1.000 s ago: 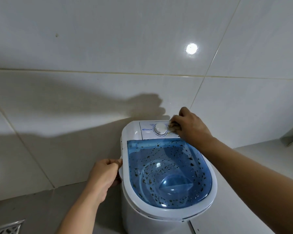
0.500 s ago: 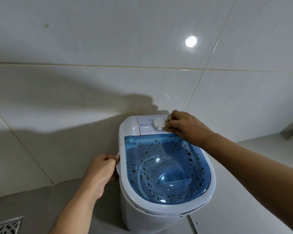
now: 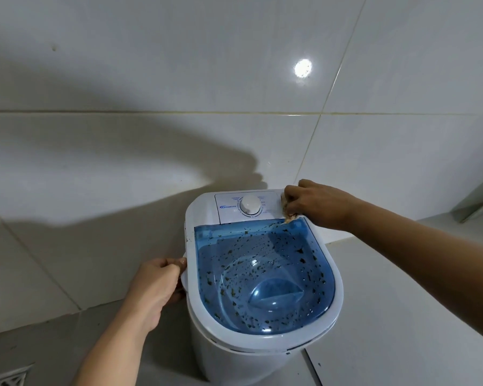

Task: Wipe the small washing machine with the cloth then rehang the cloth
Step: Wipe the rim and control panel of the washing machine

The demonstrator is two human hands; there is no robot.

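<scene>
The right hand [image 3: 317, 204] is closed on the cloth [image 3: 287, 214] at the washer's [image 3: 262, 358] far right corner; only a tan scrap shows. The left hand [image 3: 154, 288] grips the left rim, fingertips hidden. Dark specks dot the blue lid [image 3: 262, 274].

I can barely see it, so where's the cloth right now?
The cloth is bunched in the right hand, pressed on the washing machine at its back right corner, just right of the white dial.

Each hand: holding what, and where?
Left hand grips the washing machine at its left rim. Right hand pinches a bunched cloth; grip point hidden.
</scene>
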